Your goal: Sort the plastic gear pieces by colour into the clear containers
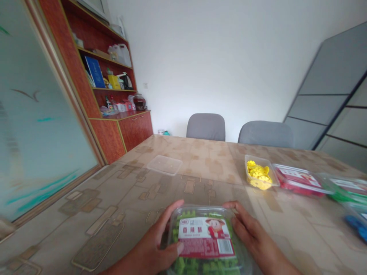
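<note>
A clear lidded plastic box (206, 263) full of small light-green pieces sits at the near edge of my view, with a white and red label (200, 236) on its lid. My left hand (162, 240) grips its left side, thumb resting on the label and fingers along the far left corner. On the opposite side my right hand (252, 233) is wrapped around the right edge, its fingers at the far right corner. The lower end of the box is cut off by the frame.
A clear lid (164, 165) lies flat on the patterned table (200, 152). To the right stand an open tub of yellow discs (259, 177), a red-filled box (301, 179), a green-filled box (346, 189) and a blue-filled box (357, 221). Two grey chairs (205, 126) are behind.
</note>
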Available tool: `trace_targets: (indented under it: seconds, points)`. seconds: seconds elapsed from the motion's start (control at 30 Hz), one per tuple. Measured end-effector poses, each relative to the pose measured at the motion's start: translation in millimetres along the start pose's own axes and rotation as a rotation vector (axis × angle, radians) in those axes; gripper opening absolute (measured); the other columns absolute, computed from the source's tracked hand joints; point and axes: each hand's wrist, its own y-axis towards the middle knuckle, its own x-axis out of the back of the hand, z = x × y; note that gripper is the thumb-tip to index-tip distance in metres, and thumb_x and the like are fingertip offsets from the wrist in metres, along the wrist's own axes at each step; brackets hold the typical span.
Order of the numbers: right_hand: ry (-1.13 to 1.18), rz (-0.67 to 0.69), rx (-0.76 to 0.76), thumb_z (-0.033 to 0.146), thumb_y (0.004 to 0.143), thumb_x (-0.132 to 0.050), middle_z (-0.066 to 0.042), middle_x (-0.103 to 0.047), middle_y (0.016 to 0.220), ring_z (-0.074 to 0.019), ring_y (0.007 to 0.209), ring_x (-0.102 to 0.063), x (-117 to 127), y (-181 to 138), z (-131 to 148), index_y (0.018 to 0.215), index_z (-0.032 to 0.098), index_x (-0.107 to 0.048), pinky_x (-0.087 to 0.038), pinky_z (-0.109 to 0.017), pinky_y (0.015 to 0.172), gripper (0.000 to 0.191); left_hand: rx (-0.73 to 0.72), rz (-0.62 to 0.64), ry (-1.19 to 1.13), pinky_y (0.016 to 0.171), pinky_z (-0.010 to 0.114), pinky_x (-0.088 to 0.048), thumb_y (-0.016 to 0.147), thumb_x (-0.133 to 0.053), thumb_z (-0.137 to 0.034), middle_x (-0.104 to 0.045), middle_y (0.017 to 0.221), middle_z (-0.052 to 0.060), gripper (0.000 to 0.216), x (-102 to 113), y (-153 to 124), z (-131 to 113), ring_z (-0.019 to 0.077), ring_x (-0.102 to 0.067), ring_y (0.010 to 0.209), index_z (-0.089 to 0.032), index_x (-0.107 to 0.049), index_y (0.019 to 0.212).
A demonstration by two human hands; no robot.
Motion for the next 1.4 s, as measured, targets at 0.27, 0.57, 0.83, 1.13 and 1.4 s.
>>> trace_targets:
  seconds: [0.27,0.57,0.83,1.13,1.4]
  points:
    - [0.12,0.011,-0.115,0.05,0.09,-0.042,0.003,-0.06,0.074,-0.0201,0.073,-0.059,1.1,9.8,-2.8,0.098,0.025,-0.047,-0.048,-0.029,0.067,0.026,0.065,0.054,-0.131,0.105,0.041,-0.039,0.081,-0.064,-0.042,-0.049,0.14,0.012,0.075,-0.5,-1.3,-2.3,0.0309,-0.047,0.127,-0.023,-0.03,0.145]
    - [0.034,-0.122,-0.047,0.078,0.079,-0.04,-0.002,-0.055,0.069,-0.022,0.073,-0.056,-4.6,22.8,6.7,0.068,0.023,-0.048,-0.049,-0.031,0.068,0.056,0.032,-0.049,-0.046,0.099,0.037,-0.043,0.073,-0.067,-0.037,-0.057,0.129,0.01,0.067,-2.9,5.6,0.7,0.0308,-0.053,0.118,-0.023,-0.043,0.134]
    - [0.17,-0.087,-0.103,0.082,0.073,-0.047,0.001,-0.051,0.06,-0.0183,0.063,-0.053,-6.6,22.8,5.8,0.062,0.022,-0.041,-0.048,-0.029,0.06,0.061,0.151,-0.146,-0.209,0.075,0.025,-0.044,0.093,-0.049,-0.051,-0.059,0.087,-0.002,0.03,-5.5,15.9,-11.1,0.0183,-0.058,0.085,-0.022,-0.058,0.093]
    - [0.297,-0.124,-0.206,0.082,0.065,-0.056,0.0,-0.054,0.063,-0.0205,0.067,-0.056,-9.7,22.7,6.8,0.063,0.022,-0.046,-0.049,-0.03,0.063,0.06,0.251,-0.198,-0.479,0.06,0.022,-0.039,0.082,-0.065,-0.041,-0.055,0.071,-0.003,0.026,-10.5,21.0,-8.6,0.0143,-0.054,0.066,-0.017,-0.056,0.078]
    - [0.39,-0.09,-0.146,0.076,0.071,-0.055,0.005,-0.046,0.056,-0.013,0.052,-0.046,-16.6,22.4,2.6,0.064,0.022,-0.041,-0.039,-0.024,0.051,0.056,0.019,-0.31,-0.063,0.077,0.031,-0.048,0.088,-0.055,-0.042,-0.062,0.091,0.003,0.023,-7.7,23.9,-9.4,0.0223,-0.06,0.087,-0.021,-0.06,0.095]
